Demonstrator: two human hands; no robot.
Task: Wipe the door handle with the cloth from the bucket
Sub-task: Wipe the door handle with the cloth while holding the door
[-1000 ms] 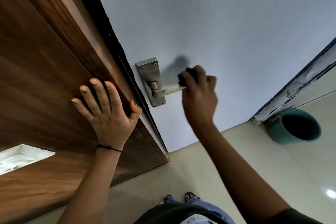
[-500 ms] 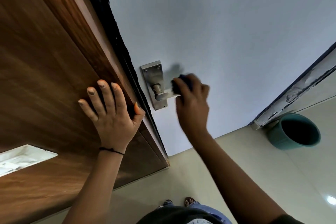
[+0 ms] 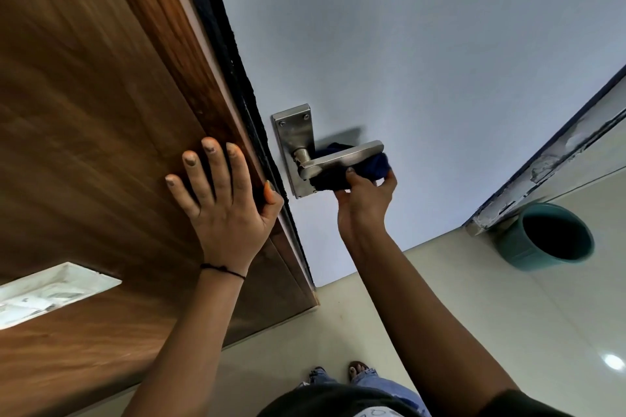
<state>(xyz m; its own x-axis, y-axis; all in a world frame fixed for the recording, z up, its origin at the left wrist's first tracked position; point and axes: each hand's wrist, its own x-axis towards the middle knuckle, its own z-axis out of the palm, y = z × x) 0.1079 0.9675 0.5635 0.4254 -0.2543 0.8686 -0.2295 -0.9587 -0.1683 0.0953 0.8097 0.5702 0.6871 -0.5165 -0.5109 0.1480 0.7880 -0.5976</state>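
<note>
A steel lever door handle on a steel backplate sticks out of the pale grey door face. A dark blue cloth is pressed against the underside of the lever. My right hand grips that cloth from below, thumb and fingers curled around it. My left hand lies flat with fingers spread on the brown wooden door side, its thumb hooked over the door edge. A teal bucket stands on the floor at the right.
The door's dark edge strip runs between the wooden and grey faces. A chipped white door frame meets the beige tiled floor next to the bucket. My feet stand on the floor below.
My right hand slid with the cloth from on top of the lever to underneath it, uncovering the whole lever. My left hand stayed on the wooden side.
</note>
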